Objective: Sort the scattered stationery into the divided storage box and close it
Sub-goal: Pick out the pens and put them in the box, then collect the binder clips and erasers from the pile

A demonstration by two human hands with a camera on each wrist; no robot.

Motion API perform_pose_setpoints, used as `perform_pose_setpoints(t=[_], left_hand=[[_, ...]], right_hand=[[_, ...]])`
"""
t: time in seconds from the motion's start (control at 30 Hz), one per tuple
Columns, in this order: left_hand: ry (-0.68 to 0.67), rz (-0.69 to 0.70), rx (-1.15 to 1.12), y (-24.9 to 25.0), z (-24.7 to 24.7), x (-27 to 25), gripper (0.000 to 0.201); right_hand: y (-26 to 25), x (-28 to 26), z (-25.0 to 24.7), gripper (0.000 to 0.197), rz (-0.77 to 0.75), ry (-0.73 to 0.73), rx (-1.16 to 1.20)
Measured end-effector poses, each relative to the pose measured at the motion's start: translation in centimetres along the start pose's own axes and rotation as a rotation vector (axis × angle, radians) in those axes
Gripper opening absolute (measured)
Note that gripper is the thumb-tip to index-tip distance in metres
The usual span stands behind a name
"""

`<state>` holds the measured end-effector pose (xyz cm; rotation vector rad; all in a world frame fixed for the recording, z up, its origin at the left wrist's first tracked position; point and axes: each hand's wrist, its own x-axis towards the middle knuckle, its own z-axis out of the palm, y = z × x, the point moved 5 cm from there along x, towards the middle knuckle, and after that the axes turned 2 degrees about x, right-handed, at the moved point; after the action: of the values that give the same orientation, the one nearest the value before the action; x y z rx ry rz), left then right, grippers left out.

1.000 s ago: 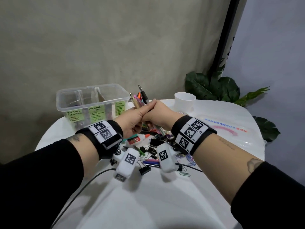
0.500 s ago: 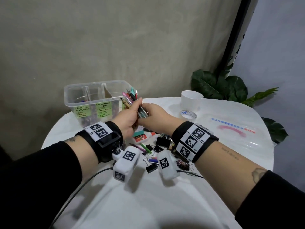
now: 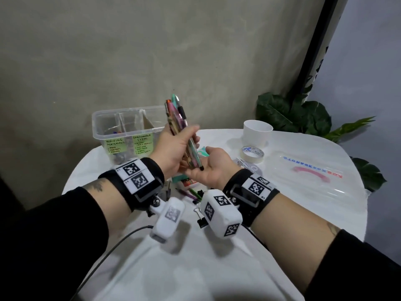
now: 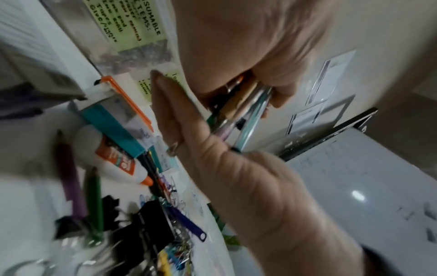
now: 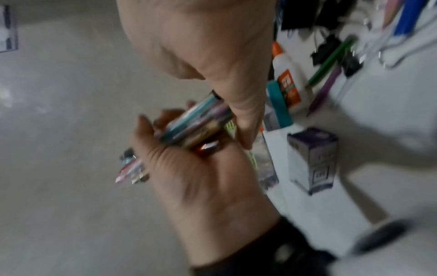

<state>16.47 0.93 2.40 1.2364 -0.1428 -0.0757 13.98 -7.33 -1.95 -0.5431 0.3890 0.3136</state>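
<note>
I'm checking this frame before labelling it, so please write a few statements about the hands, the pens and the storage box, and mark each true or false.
1. The left hand grips a bundle of pens. True.
2. The right hand lies open, palm up, under the bundle's lower ends. True.
3. The lid is already on the storage box. False: the box stands open, and the lid lies on the table to the right.
4. The glue bottle is inside the box. False: it lies on the table among the loose items.
5. A roll of tape lies on the table near the white cup. True.
</note>
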Motion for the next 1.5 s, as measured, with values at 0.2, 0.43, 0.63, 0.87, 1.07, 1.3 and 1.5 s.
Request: perform_pose_setpoints(t=[0.2, 0.43, 0.63, 0.87, 1.07, 1.3, 1.5], left_hand=[[-0.032, 0.042, 0.13, 0.2, -0.7, -0.5, 0.023], [0.24, 0.211, 0.349, 7.6, -9.3, 6.2, 0.018], [0.512, 0.053, 0.64, 7.8, -16.7, 11.7, 0.023], [0.112, -0.266, 1.6, 5.5, -15.7, 14.8, 0.034], [0.011, -0.405, 1.9, 3.5, -17.2, 18.3, 0.044], [-0.068, -0.527, 2.033, 3.7, -17.6, 19.7, 0.021], [-0.04, -0.46, 2.007, 4.1, -15.4, 18.2, 0.021]], right_hand=[[0.6, 0.9, 2.7, 0.048, -0.081, -0.059, -0.192], [-2.2, 2.6, 8.8, 0.024, -0.877, -0.061, -1.495], [0.1, 8.4, 11.6, 0.044, -0.827, -0.139, -2.104], [1.8, 10.7, 10.8, 0.035, -0.912, 0.042, -2.37], [1.7, 11.2, 10.5, 0.024, -0.916, 0.036, -2.349], [1.4, 11.5, 10.7, 0.025, -0.888, 0.058, -2.362], [0.4, 10.5, 10.7, 0.034, -0.788, -0.106, -2.119]])
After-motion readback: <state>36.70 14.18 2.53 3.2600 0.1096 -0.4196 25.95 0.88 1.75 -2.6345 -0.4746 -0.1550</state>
